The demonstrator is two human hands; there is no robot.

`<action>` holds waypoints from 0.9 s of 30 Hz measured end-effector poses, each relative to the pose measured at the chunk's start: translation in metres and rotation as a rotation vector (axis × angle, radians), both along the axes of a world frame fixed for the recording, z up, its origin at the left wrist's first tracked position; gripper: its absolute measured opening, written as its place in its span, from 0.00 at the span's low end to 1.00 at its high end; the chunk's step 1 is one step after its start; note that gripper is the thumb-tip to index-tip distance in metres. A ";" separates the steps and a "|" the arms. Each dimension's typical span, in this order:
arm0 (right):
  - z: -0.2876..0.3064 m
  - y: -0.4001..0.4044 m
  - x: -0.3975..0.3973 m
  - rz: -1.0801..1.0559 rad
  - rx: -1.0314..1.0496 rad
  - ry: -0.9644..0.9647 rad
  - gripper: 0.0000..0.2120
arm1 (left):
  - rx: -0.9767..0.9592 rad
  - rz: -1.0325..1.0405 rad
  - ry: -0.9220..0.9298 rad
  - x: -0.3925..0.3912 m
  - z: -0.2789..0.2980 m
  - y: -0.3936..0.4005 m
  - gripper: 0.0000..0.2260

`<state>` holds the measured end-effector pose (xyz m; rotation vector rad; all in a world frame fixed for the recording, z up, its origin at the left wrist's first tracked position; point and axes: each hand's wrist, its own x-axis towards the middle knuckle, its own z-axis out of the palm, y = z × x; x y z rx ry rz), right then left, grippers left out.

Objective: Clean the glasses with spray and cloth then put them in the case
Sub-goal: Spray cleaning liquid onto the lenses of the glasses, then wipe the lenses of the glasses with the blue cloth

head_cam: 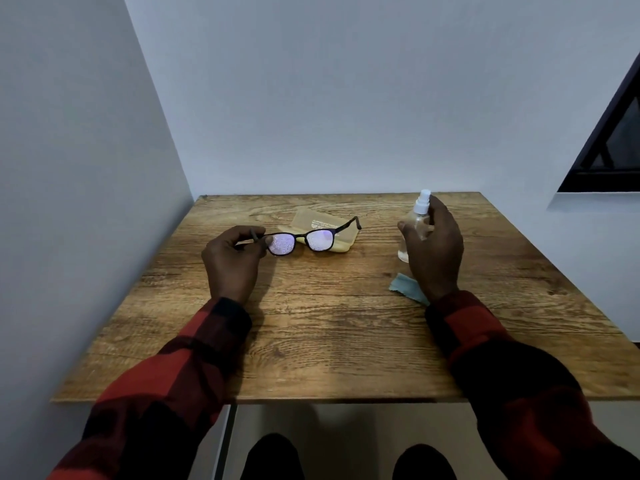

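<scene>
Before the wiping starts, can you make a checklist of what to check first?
1. Glasses held: ok, left hand pinches one temple.
2. Lenses wet: ok, both speckled with droplets.
3. Spray bottle put down and let go: not ok, right hand grips it.
4. Cloth within reach: ok, on the table beside the right wrist.
5. Case open: cannot tell, glasses partly hide it.

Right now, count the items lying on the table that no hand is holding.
2: the tan glasses case behind the glasses, and the blue cleaning cloth near the right hand, partly hidden by its wrist.
</scene>
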<state>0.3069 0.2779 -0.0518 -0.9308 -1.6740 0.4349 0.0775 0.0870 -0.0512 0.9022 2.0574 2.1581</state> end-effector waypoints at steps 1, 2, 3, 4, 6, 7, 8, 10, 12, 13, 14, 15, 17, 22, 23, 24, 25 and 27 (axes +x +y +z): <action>-0.001 0.001 0.000 0.001 -0.009 0.004 0.28 | 0.003 0.000 0.000 0.000 -0.001 0.000 0.06; -0.002 0.000 0.000 0.007 -0.017 0.006 0.28 | 0.004 -0.002 0.000 -0.001 -0.002 -0.001 0.06; -0.002 0.000 0.001 0.014 -0.030 0.008 0.29 | 0.002 -0.006 0.001 0.000 -0.002 -0.001 0.06; -0.003 0.001 0.001 0.023 -0.045 0.016 0.29 | -0.001 -0.008 0.007 0.000 -0.003 -0.001 0.06; -0.001 0.000 0.002 0.036 -0.089 0.047 0.31 | -0.016 -0.006 0.034 0.002 -0.002 -0.002 0.06; 0.001 -0.001 0.004 0.028 -0.103 0.067 0.32 | -0.019 -0.002 0.039 0.002 -0.002 -0.003 0.07; 0.002 -0.002 0.006 0.003 -0.102 0.088 0.32 | -0.015 0.000 0.033 0.002 -0.003 -0.004 0.07; 0.007 -0.005 0.012 -0.064 -0.064 0.141 0.28 | -0.010 0.008 0.007 0.000 -0.004 -0.006 0.07; 0.011 -0.011 0.020 -0.104 -0.036 0.163 0.17 | -0.009 0.015 -0.003 -0.002 -0.007 -0.007 0.07; 0.014 -0.014 0.024 -0.109 -0.041 0.126 0.10 | -0.009 0.013 -0.001 -0.002 -0.008 -0.006 0.07; 0.015 -0.016 0.029 -0.099 -0.067 0.057 0.05 | -0.008 0.008 0.005 -0.001 -0.008 -0.006 0.07; 0.016 -0.019 0.033 -0.071 -0.117 -0.031 0.01 | -0.007 -0.001 0.013 0.001 -0.009 -0.005 0.08; 0.016 -0.024 0.040 0.012 -0.241 -0.227 0.03 | 0.003 -0.017 0.027 0.003 -0.009 -0.004 0.08; 0.013 -0.030 0.046 0.066 -0.341 -0.561 0.03 | 0.009 -0.011 0.010 0.003 -0.011 -0.005 0.07; 0.014 -0.030 0.047 0.075 -0.353 -0.603 0.04 | 0.011 -0.012 0.005 0.003 -0.011 -0.005 0.07; 0.016 -0.030 0.047 0.091 -0.370 -0.640 0.04 | 0.010 -0.013 0.004 0.002 -0.011 -0.004 0.06; 0.018 -0.030 0.048 0.106 -0.385 -0.672 0.04 | 0.006 -0.018 0.008 0.003 -0.011 -0.004 0.06; 0.023 -0.029 0.048 0.116 -0.408 -0.741 0.05 | 0.001 -0.023 0.012 0.003 -0.011 -0.004 0.06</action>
